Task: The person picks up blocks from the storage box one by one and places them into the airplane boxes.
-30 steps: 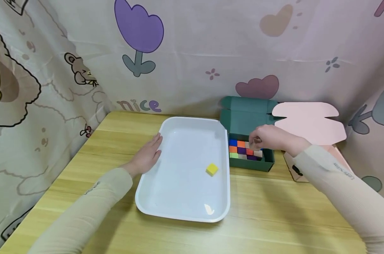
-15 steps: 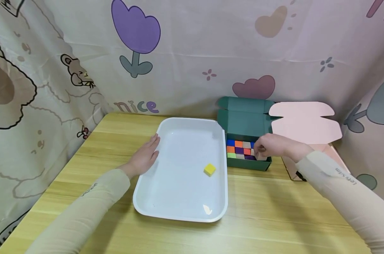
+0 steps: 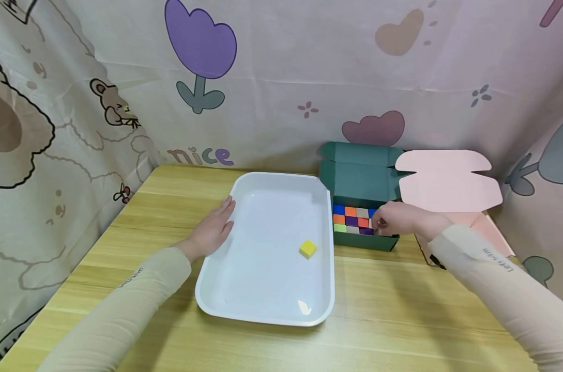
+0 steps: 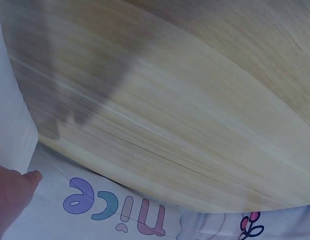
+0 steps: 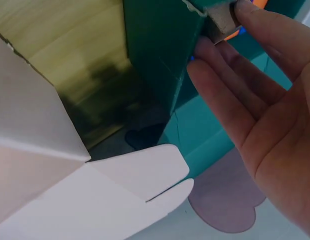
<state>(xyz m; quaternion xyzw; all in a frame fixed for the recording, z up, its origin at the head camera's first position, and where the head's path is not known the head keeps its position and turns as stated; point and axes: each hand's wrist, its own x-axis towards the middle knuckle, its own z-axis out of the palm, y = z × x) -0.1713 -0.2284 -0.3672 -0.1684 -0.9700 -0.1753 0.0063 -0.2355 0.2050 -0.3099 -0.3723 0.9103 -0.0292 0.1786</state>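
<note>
My left hand (image 3: 210, 231) rests on the left rim of a white tray (image 3: 262, 294), fingers straight. Inside the tray, towards its right side, lies one yellow cube (image 3: 307, 248). To the right of the tray, a green box (image 3: 362, 239) stands with its lid up and holds rows of coloured cubes, among them an orange cube (image 3: 350, 211) and a lime cube (image 3: 339, 228). My right hand (image 3: 399, 218) reaches into the right end of this box. In the right wrist view its thumb and fingers pinch a beige wooden cube (image 5: 223, 22) at the box wall.
A pink box (image 3: 449, 181) with its lid raised stands just right of the green box, partly behind my right forearm. Patterned cloth (image 3: 272, 62) hangs along the back and sides of the wooden table (image 3: 383, 320).
My right hand has moved from above the middle cubes to the right end of the green box and lower, taking hold of a beige cube there. My left hand stays on the rim.
</note>
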